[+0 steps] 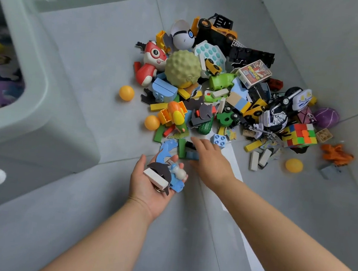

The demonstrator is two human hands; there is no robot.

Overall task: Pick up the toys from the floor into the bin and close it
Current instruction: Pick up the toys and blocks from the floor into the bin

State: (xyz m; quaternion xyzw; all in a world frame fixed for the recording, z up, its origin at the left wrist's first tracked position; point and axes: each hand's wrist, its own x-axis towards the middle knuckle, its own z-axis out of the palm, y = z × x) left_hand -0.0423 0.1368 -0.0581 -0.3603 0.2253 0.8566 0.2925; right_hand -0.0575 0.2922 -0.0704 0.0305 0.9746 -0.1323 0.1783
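Cradles toys (pixel 158 176) in cupped left hand (pixel 142 190); lays right hand (pixel 212 162) over blue piece (pixel 194 156), grip unclear. Faces pile (pixel 181 69) just beyond, bin (pixel 36 98) well left.

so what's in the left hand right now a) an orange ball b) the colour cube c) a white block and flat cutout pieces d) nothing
c: the left hand, palm up, holds a white block on top of a dark dolphin-shaped cutout and blue pieces.
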